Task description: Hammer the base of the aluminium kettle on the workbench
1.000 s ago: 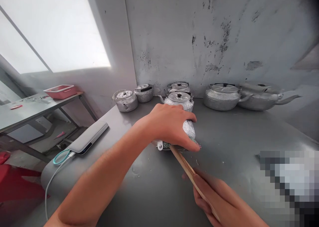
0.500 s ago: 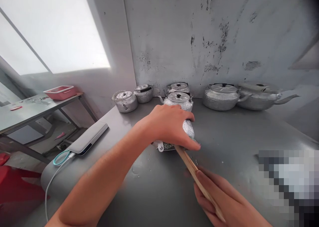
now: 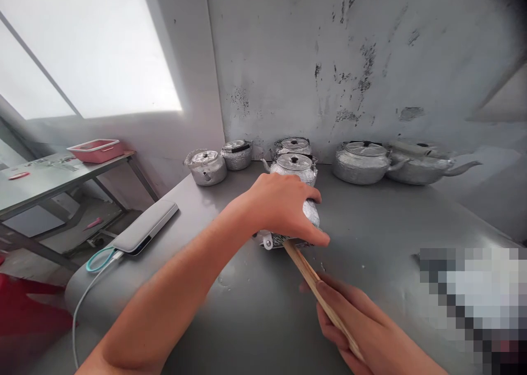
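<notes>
My left hand is spread over a silvery kettle on the grey table, gripping it from above with the thumb toward me. A pale tab with a rivet shows at the kettle's near left side. In my right hand is a flat wooden stick, its far end against the kettle's patterned near side below my left palm. Most of the kettle is hidden under my left hand. Just behind it stands another lidded kettle.
Several metal kettles line the wall, including a dented one at left and a wide one at right. A power bank with a cable lies on the table's left. Beyond is a side table with a pink basket.
The wooden stick's far end and my right hand have shifted slightly left. My left hand has hardly moved on the kettle. The view has turned a little.
</notes>
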`<state>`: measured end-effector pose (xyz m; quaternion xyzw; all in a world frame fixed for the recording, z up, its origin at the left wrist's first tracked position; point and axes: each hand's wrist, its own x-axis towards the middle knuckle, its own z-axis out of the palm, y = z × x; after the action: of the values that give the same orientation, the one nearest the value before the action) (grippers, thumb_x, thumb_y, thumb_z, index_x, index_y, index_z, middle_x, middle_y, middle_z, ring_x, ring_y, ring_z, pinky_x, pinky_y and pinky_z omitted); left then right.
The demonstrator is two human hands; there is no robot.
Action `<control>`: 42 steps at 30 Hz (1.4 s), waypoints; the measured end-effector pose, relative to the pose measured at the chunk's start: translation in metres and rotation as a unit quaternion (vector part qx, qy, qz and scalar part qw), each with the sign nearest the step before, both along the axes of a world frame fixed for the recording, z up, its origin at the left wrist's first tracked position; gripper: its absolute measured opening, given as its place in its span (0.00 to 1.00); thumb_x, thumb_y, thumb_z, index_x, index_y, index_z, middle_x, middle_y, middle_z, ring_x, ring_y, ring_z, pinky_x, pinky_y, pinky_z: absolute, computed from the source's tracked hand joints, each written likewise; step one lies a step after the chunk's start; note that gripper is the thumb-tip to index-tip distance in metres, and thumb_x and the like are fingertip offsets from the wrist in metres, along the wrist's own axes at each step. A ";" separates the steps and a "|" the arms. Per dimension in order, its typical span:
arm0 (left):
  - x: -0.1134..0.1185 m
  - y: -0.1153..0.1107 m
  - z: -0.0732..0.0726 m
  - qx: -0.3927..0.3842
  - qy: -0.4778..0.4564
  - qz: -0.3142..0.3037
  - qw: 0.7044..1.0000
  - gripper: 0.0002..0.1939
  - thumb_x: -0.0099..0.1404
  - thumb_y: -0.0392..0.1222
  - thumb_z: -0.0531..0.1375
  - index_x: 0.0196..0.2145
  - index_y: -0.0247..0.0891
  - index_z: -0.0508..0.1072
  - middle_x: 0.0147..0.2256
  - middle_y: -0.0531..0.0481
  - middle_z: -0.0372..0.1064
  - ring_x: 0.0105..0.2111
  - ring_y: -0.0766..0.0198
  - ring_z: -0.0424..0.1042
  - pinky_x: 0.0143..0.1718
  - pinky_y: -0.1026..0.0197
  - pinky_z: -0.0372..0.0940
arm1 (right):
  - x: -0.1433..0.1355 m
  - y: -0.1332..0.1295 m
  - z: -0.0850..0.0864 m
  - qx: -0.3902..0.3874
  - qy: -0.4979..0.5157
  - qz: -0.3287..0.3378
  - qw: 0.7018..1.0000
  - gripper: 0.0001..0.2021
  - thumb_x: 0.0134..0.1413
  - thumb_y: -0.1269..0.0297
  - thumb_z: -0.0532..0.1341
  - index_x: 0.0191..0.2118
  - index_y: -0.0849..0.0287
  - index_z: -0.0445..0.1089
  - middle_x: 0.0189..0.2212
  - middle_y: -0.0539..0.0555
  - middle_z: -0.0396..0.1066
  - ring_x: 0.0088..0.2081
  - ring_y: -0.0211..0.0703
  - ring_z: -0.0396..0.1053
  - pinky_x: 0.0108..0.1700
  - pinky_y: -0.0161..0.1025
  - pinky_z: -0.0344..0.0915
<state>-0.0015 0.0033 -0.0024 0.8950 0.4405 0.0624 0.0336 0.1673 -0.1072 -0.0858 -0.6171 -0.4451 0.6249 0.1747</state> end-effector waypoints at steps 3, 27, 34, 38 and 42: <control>0.002 -0.001 -0.001 -0.006 -0.003 -0.010 1.000 0.35 0.52 0.68 0.59 0.55 0.52 0.74 0.43 0.51 0.74 0.38 0.55 0.72 0.38 0.56 0.64 | -0.004 0.009 0.010 0.009 -0.037 0.062 0.997 0.21 0.65 0.42 0.45 0.40 0.53 0.64 0.21 0.41 0.54 0.15 0.30 0.46 0.15 0.30 0.50; 0.005 -0.009 -0.002 0.023 0.015 -0.016 0.999 0.33 0.53 0.68 0.60 0.53 0.51 0.75 0.39 0.52 0.74 0.34 0.57 0.71 0.36 0.55 0.62 | -0.008 0.001 -0.021 0.063 0.054 -0.006 0.997 0.17 0.66 0.45 0.48 0.41 0.53 0.63 0.22 0.42 0.58 0.14 0.31 0.47 0.21 0.33 0.60; 0.004 -0.011 0.000 0.024 0.014 -0.015 1.000 0.32 0.54 0.68 0.59 0.53 0.53 0.75 0.42 0.52 0.72 0.36 0.57 0.71 0.38 0.55 0.62 | -0.008 0.004 -0.016 0.043 0.069 0.009 0.997 0.20 0.68 0.44 0.44 0.33 0.54 0.58 0.21 0.39 0.49 0.13 0.27 0.42 0.15 0.29 0.51; 0.004 -0.010 -0.001 0.025 0.013 -0.015 1.000 0.32 0.55 0.68 0.59 0.53 0.54 0.75 0.43 0.52 0.72 0.38 0.56 0.71 0.41 0.54 0.62 | -0.009 0.006 -0.014 0.014 0.072 0.026 0.997 0.18 0.70 0.48 0.42 0.34 0.52 0.55 0.21 0.39 0.49 0.11 0.27 0.42 0.12 0.29 0.49; 0.004 -0.011 -0.002 0.027 0.016 -0.012 0.999 0.32 0.55 0.69 0.59 0.53 0.54 0.74 0.44 0.52 0.72 0.39 0.56 0.71 0.42 0.54 0.62 | -0.009 0.007 -0.017 0.011 0.096 0.020 0.995 0.19 0.69 0.45 0.42 0.34 0.52 0.56 0.22 0.39 0.49 0.12 0.27 0.43 0.12 0.27 0.46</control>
<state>0.0026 -0.0074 -0.0040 0.9016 0.4285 0.0593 0.0028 0.1581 -0.1004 -0.1028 -0.5435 -0.4452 0.6798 0.2104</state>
